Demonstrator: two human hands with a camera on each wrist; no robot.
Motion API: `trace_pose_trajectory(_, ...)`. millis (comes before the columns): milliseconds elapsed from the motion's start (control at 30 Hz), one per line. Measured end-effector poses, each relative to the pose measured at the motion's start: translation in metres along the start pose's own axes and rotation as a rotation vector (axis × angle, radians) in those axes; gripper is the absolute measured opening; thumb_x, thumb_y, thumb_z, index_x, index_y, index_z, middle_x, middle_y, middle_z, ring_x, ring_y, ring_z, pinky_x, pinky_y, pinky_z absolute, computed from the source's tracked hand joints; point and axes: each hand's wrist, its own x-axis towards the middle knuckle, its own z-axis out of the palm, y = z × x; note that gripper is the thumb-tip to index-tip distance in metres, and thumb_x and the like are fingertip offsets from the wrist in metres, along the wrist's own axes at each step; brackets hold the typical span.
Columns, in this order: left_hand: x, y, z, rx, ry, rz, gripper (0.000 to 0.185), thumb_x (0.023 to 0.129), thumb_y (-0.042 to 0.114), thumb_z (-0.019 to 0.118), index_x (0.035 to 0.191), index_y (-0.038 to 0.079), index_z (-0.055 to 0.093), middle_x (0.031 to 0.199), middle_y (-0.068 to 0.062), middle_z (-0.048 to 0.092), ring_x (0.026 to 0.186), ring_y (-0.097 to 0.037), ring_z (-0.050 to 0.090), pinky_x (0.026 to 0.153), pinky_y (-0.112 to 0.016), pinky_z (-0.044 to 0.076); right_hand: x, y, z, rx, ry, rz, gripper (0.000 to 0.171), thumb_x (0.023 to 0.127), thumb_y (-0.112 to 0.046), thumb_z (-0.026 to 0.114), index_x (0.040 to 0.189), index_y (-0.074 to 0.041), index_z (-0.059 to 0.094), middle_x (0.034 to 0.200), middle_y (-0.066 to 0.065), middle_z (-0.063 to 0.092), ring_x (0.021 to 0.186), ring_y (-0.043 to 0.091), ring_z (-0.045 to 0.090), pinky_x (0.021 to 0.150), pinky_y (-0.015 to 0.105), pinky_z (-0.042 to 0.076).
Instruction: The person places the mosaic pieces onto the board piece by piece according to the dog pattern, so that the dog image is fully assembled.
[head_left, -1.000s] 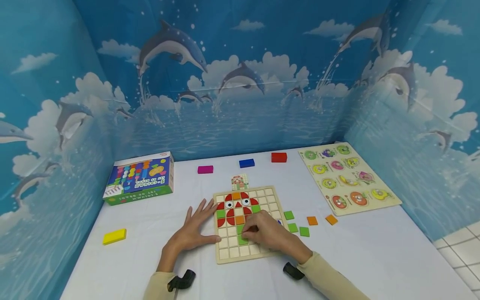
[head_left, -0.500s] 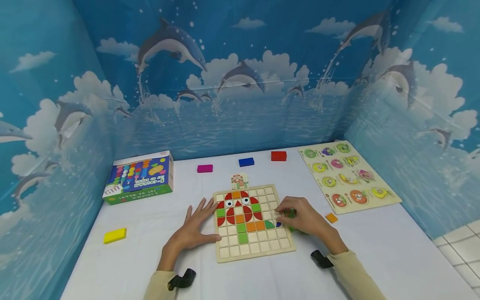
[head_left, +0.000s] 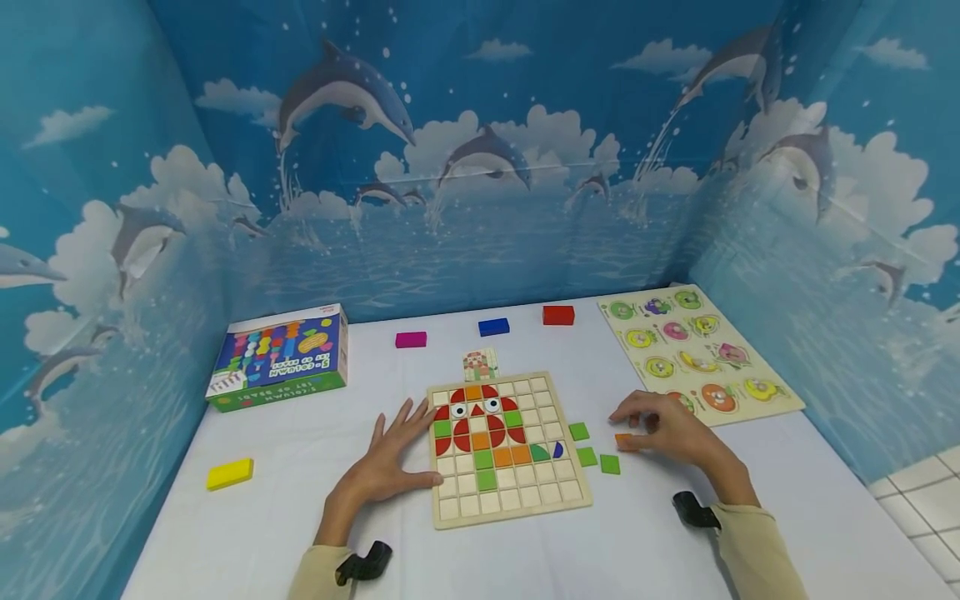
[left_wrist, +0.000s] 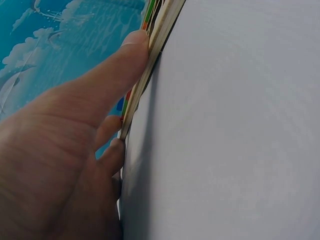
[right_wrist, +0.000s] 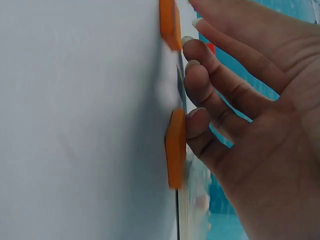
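Note:
A wooden grid board (head_left: 512, 501) lies on the white table, bearing red, green and orange pieces and two eye pieces. My left hand (head_left: 390, 461) has its fingers spread at the board's left side; in the left wrist view the thumb (left_wrist: 117, 65) touches the board's edge. Right of the board, my right hand (head_left: 671, 429) is low over the table, thumb and index finger apart. By its thumb lies an orange square tile (head_left: 623, 442). The right wrist view shows a second orange tile (right_wrist: 175, 150) beside the little finger; the hand hides it from the head view.
Several green tiles (head_left: 610, 464) lie right of the board. A pattern card (head_left: 480, 364) is behind it. Magenta (head_left: 411, 340), blue (head_left: 493, 327), red (head_left: 558, 315) and yellow blocks (head_left: 230, 474), a bead box (head_left: 281, 358) and a fruit puzzle board (head_left: 701, 354) stand around.
My right hand has moved from the green tiles in the board's middle, past its right edge, to the orange tiles on the table. My left hand has stayed put.

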Motion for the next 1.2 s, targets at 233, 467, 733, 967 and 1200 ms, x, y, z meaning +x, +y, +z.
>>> trace_pose_trajectory(233,-0.001,0.0,0.0,-0.006,-0.001,-0.001,0.108,0.083,0.047,0.092,0.171,0.026,0.033,0.18,0.006,0.016,0.169,-0.026,-0.003,0.132,-0.059,-0.015,-0.005,0.009,-0.009,0.008,-0.034,-0.008,0.03,0.077,-0.003,0.096,0.103,-0.009,0.084,0.092,0.0,0.07,0.076,0.02,0.058,0.063,0.022,0.049)
trace_pose_trajectory(467,-0.002,0.0,0.0,-0.005,-0.006,0.004,0.107,0.084,0.047,0.092,0.171,0.024,0.033,0.181,0.005,0.016,0.169,-0.027,-0.003,0.131,-0.061,-0.016,-0.004,0.006,-0.008,-0.023,-0.059,0.026,0.023,0.079,-0.002,0.095,0.094,-0.013,0.082,0.092,-0.001,0.07,0.078,0.018,0.058,0.066,0.022,0.051)
trace_pose_trajectory(733,-0.001,-0.001,0.0,-0.004,-0.003,0.001,0.107,0.084,0.047,0.091,0.171,0.025,0.033,0.181,0.005,0.016,0.169,-0.027,-0.003,0.131,-0.061,-0.016,-0.005,0.003,-0.005,-0.046,0.013,0.025,0.025,0.079,-0.002,0.094,0.089,-0.014,0.075,0.08,-0.007,0.064,0.072,0.012,0.054,0.063,0.022,0.045)
trace_pose_trajectory(967,-0.002,-0.001,0.0,0.005,-0.007,-0.002,0.108,0.085,0.048,0.091,0.172,0.025,0.032,0.181,0.005,0.015,0.169,-0.027,-0.004,0.131,-0.061,-0.016,-0.003,-0.002,0.003,0.009,0.095,0.005,0.018,0.086,-0.002,0.089,0.093,-0.017,0.082,0.083,-0.012,0.072,0.071,0.007,0.056,0.059,0.02,0.048)
trace_pose_trajectory(1200,-0.003,0.0,0.0,0.001,-0.006,-0.002,0.107,0.085,0.047,0.091,0.172,0.026,0.032,0.181,0.005,0.015,0.169,-0.027,-0.004,0.131,-0.061,-0.016,0.014,-0.03,0.032,0.188,0.043,-0.024,0.01,0.09,-0.007,0.087,0.096,-0.015,0.086,0.087,-0.008,0.079,0.071,0.012,0.06,0.062,0.02,0.048)
